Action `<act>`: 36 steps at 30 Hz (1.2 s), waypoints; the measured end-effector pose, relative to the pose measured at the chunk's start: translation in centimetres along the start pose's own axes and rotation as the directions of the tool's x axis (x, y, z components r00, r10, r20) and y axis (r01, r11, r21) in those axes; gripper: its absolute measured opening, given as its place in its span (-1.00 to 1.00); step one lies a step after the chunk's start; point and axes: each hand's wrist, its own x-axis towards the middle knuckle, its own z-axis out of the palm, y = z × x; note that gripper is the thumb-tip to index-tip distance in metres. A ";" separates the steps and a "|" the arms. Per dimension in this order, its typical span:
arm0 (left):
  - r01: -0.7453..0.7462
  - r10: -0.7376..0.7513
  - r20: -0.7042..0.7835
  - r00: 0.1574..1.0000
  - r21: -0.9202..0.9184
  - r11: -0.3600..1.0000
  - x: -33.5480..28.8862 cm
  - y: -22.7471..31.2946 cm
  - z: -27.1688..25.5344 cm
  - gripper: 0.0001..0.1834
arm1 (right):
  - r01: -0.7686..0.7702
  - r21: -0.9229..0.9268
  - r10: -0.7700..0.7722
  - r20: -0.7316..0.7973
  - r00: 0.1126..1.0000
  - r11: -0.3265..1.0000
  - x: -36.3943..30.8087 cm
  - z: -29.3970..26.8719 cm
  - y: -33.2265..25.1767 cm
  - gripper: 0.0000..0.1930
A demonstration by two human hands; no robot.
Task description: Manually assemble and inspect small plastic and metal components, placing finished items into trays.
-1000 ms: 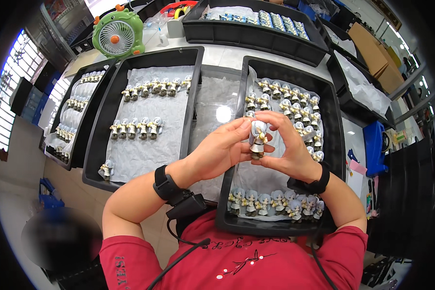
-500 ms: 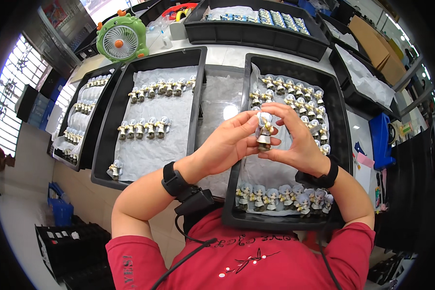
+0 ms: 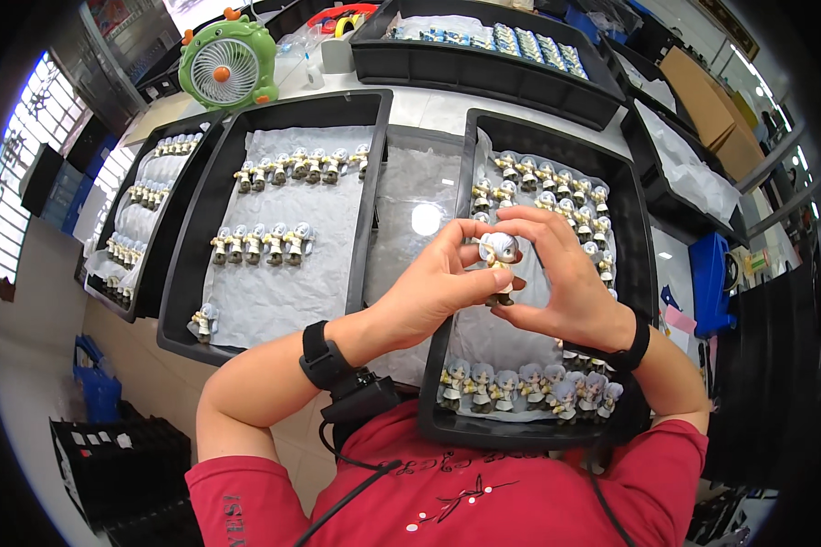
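A small figurine (image 3: 497,247) with pale hair and a white-and-gold outfit stands upright between my two hands, above the right-hand black tray (image 3: 645,260). My left hand (image 3: 426,284) is closed on it, the thumb lying across its body and the fingers behind. Curved around its other side, my right hand (image 3: 570,296) has its thumb and fingertips at the figurine's base and back. Below my wrists, a row of similar figurines (image 3: 504,387) fills the near end of this tray. More figurines (image 3: 566,182) stand in rows at its far end, partly hidden by my hands.
Left of me, a black tray (image 3: 371,196) lined with white sheet holds spaced rows of figurines. Another figurine tray (image 3: 150,251) lies beyond it. A green fan (image 3: 228,68) and a larger black bin (image 3: 483,77) stand at the back; a blue holder (image 3: 711,283) sits at right.
The figurine has turned in my hands, its head now facing more to the right. My left thumb has come down from its head across its body. The view has shifted slightly.
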 end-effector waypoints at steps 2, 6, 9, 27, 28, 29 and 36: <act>0.006 -0.005 0.022 1.000 -0.049 0.999 0.1 0.0 -0.3 -0.49 | 0.012 0.017 -0.011 -0.030 0.999 1.000 -0.1 0.1 0.5 -0.25; 0.002 -0.002 0.005 1.000 -0.040 0.999 0.6 -0.3 -0.9 -0.53 | 0.027 0.096 -0.023 -0.042 0.999 0.995 -0.2 0.4 1.9 -0.26; 0.022 -0.022 -0.021 1.000 -0.008 1.000 0.5 -0.2 -1.0 -0.54 | 0.006 0.158 -0.002 -0.026 1.000 0.987 -0.3 0.5 2.3 -0.26; 0.034 -0.027 0.069 0.997 -0.107 0.994 0.7 -0.1 -1.2 -0.46 | -0.093 0.266 0.106 -0.032 0.994 0.959 -0.8 0.7 2.4 -0.26; 0.031 -0.023 0.070 0.997 -0.109 0.994 0.7 0.0 -1.2 -0.47 | -0.097 0.271 0.109 -0.030 0.994 0.958 -0.8 0.7 2.5 -0.26; 0.028 -0.020 0.073 0.997 -0.110 0.994 0.7 0.0 -1.1 -0.47 | -0.101 0.276 0.114 -0.030 0.993 0.956 -0.8 0.8 2.6 -0.26; 0.015 -0.006 0.079 0.997 -0.113 0.993 0.6 -0.1 -1.1 -0.51 | -0.049 0.224 0.073 -0.104 0.992 0.973 -0.7 0.8 2.2 -0.28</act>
